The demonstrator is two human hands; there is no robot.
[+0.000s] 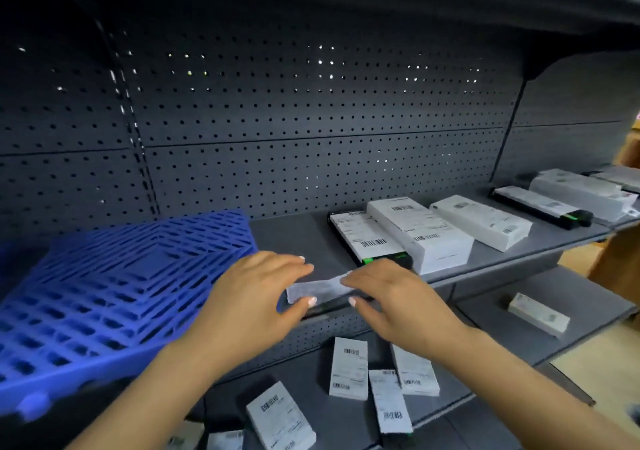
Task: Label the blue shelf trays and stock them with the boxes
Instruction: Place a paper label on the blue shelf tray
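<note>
1. Head view, frame centre: I see left hand (256, 287) and right hand (388, 297) pinching the label strip (317, 289) at its ends.
2. Blue tray (114, 294), frame left; boxes (419, 235) right.
3. I'd keep the strip taut and level before pressing.

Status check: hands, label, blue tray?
Left hand and right hand pinch white label strip at shelf edge. Blue tray upside down on shelf, empty, unlabeled. Boxes to its right, unstocked.

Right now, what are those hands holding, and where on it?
A white label strip, stretched between both hands: the left hand pinches its left end, the right hand its right end.
</note>
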